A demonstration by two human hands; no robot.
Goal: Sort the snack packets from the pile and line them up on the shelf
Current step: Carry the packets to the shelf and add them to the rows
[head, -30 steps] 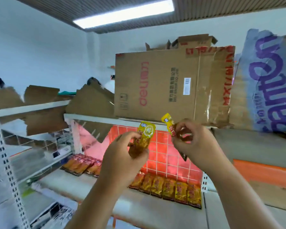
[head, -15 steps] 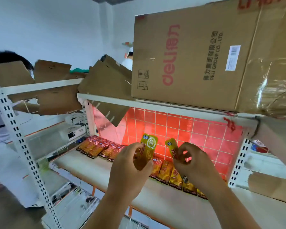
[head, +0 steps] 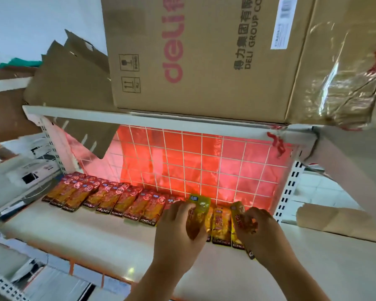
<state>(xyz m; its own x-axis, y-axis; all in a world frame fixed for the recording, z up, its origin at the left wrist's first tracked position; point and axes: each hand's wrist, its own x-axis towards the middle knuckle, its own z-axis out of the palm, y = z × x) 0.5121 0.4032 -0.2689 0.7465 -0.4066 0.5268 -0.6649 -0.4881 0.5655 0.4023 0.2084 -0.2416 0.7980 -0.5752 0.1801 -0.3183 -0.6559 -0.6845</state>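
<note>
My left hand [head: 178, 233] grips a yellow snack packet [head: 199, 210] upright, just above the white shelf board [head: 78, 233]. My right hand [head: 261, 231] holds a second yellow packet [head: 238, 210], whose dark lower end pokes out below the wrist. Both hands hover over a short row of yellow packets [head: 220, 224] lying flat at the back right of the shelf. To the left, a long row of red packets [head: 109, 197] lies along the red grid back panel [head: 204, 161].
A large cardboard box [head: 204, 55] stands on the upper shelf edge [head: 139, 120] close overhead. Torn cardboard flaps [head: 72, 83] hang at the left. A perforated white upright [head: 288, 192] bounds the shelf on the right, with a flat cardboard piece [head: 339, 222] beyond it.
Both hands have dropped from in front of the cardboard box down to the shelf, carrying their packets to the row of yellow packets. The view has tilted down and closer.
</note>
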